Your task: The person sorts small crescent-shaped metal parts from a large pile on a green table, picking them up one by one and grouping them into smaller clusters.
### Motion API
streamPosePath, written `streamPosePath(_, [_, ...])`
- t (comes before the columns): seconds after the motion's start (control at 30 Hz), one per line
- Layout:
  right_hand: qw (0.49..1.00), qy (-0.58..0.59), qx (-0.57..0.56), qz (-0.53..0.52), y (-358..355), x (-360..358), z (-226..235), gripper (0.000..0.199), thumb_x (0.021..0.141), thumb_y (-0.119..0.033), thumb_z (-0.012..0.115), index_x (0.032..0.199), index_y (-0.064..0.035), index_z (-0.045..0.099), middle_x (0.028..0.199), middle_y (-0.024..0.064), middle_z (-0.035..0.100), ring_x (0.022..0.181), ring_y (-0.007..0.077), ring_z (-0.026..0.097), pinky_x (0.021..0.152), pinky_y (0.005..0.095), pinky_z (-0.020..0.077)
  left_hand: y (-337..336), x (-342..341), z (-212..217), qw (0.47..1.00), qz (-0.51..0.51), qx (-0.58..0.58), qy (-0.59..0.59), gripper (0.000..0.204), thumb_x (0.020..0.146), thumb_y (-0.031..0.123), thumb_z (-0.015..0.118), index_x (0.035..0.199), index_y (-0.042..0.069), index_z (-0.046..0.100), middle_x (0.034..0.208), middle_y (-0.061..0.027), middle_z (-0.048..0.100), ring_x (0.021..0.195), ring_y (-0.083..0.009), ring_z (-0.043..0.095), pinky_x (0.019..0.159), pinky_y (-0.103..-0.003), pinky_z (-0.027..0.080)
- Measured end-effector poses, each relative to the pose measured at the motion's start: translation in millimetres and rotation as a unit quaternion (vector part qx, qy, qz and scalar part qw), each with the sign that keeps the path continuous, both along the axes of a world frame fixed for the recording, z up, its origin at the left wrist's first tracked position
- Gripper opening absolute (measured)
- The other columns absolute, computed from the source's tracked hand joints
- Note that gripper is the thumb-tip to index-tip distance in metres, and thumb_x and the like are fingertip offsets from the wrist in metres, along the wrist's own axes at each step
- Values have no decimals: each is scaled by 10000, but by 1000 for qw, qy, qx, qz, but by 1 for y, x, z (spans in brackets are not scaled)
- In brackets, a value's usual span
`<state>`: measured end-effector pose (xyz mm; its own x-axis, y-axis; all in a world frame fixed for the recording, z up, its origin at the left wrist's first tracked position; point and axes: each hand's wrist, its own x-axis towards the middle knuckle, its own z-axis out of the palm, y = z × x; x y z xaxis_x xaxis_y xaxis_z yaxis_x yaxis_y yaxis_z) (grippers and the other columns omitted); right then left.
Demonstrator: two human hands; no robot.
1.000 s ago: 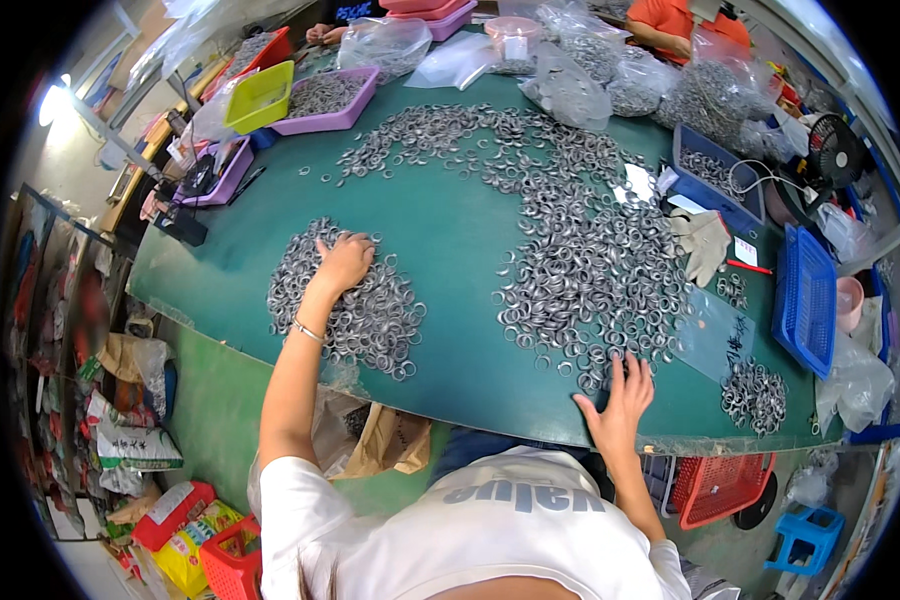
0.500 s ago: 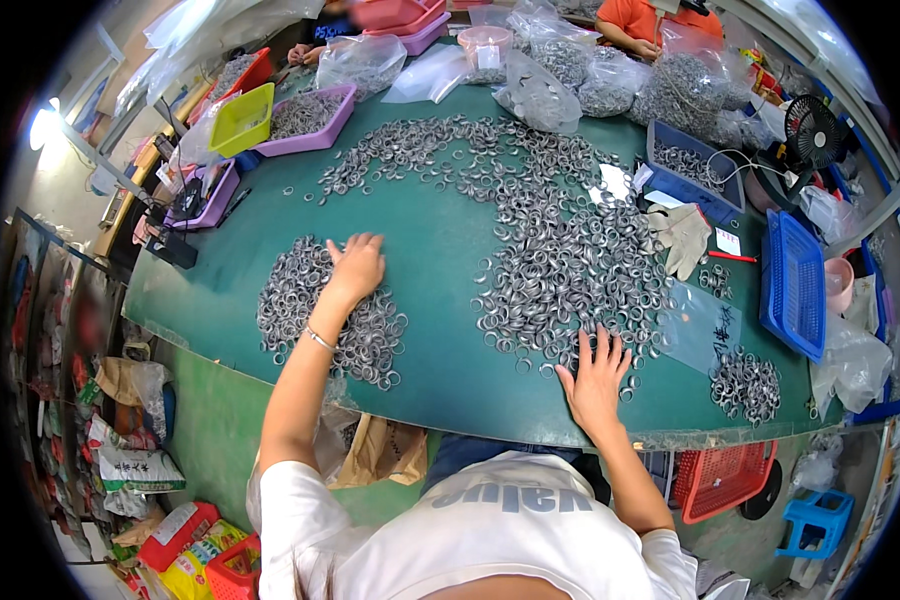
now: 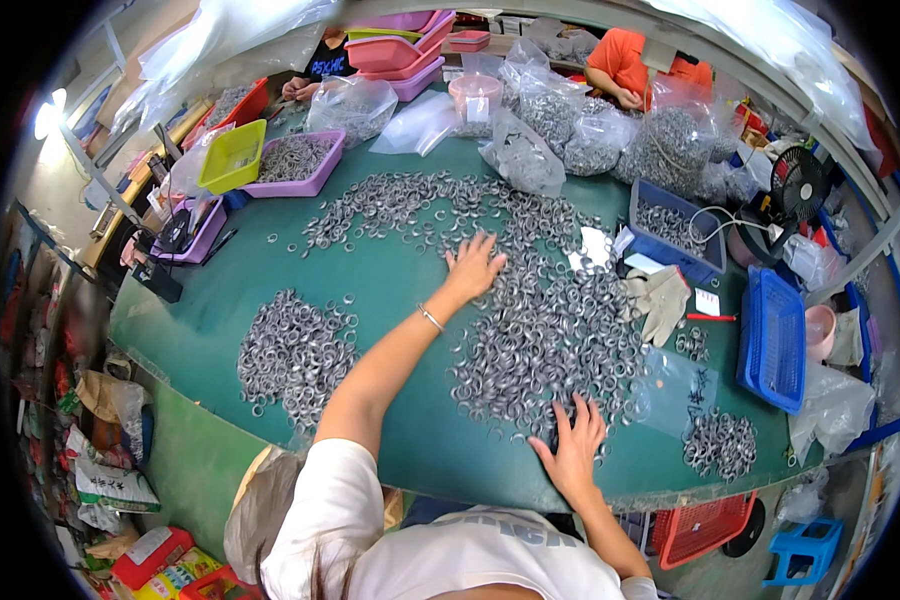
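Observation:
Many small grey metal rings (image 3: 545,345) lie in a wide heap across the middle and back of a green tabletop (image 3: 390,300). My left hand (image 3: 474,268) reaches across to the left edge of this heap, its fingers spread over the rings. At the heap's near edge, my right hand (image 3: 572,452) lies with fingers apart, the fingertips touching rings. A separate pile of rings (image 3: 295,350) sits on the left, beside my left forearm. Smaller ring piles (image 3: 720,444) are at the right. Whether any ring is under my palms is hidden.
At the back left stand a purple tray of rings (image 3: 300,165) and a yellow-green tray (image 3: 232,157). Ring-filled plastic bags (image 3: 670,150) line the far edge. To the right are a blue bin (image 3: 715,262), a glove (image 3: 662,303), blue baskets (image 3: 773,340) and a fan (image 3: 798,180). Two people sit beyond.
My left hand has moved right from the left pile to the large heap. My right hand stays at the heap's near edge. The whole view has shifted a little.

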<state>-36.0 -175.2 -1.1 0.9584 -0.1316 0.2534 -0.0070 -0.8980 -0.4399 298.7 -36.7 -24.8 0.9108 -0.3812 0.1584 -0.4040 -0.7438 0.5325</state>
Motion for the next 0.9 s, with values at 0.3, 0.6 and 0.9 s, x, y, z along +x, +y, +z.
streamPosePath(0.3, [992,-60,41,104,-50,85,46,522,746,-186,714,1201,-27,512,1288,178,424,1242,390,357,1027,481,272,-8,-59,-5,989,-130,-2,-77,553,918,425,481,1318,44,452,1348,-155,410,1242,-401,360,1069,-550,233])
streamPosePath(0.6, [981,-124,-44,146,-127,340,-10,529,788,-267,681,1243,-54,513,1262,178,490,1168,368,456,978,430,373,2,-66,23,991,-128,-16,-32,532,925,343,486,1375,81,376,1368,-153,378,1198,-376,395,1000,-478,327])
streamPosePath(0.9, [997,-64,-24,-24,-110,435,-56,654,800,-567,580,1187,-39,584,1322,190,470,1275,379,367,1036,504,283,-1,86,-9,989,80,-25,-122,569,897,322,540,1328,-6,368,1413,-200,328,1324,-438,256,1069,-601,212])
